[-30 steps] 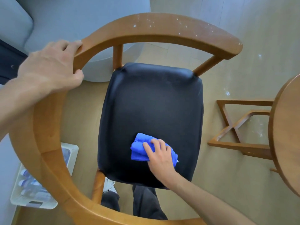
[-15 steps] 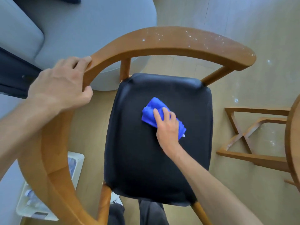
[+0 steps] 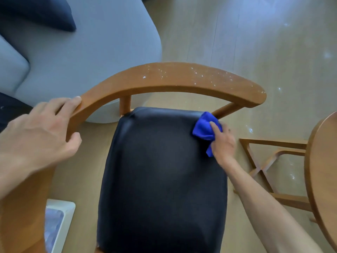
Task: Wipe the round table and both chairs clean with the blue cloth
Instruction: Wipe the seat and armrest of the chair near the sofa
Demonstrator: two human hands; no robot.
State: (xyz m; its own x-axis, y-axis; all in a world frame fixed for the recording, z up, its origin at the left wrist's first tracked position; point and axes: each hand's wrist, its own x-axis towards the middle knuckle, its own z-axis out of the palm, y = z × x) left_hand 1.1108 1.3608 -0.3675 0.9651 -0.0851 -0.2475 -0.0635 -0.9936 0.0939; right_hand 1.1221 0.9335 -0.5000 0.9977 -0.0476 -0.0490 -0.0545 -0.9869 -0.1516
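Note:
A wooden chair with a curved backrest rail (image 3: 173, 79) and a black padded seat (image 3: 162, 176) fills the middle of the view. White specks dot the far stretch of the rail. My right hand (image 3: 222, 141) presses the bunched blue cloth (image 3: 205, 128) onto the seat's far right corner, beside the rail's slanted support. My left hand (image 3: 42, 132) grips the rail on its left side. The round wooden table (image 3: 322, 170) shows only as an edge at the right, with its crossed base (image 3: 262, 168) below it.
A grey sofa (image 3: 82, 48) with a dark cushion (image 3: 40, 13) stands at the far left behind the chair. A white box (image 3: 62, 216) with bottles sits on the wooden floor at the lower left. White specks lie on the floor at the far right.
My right hand has slid the blue cloth from the seat's near edge across the middle to its far right corner. My left hand has kept its hold on the rail.

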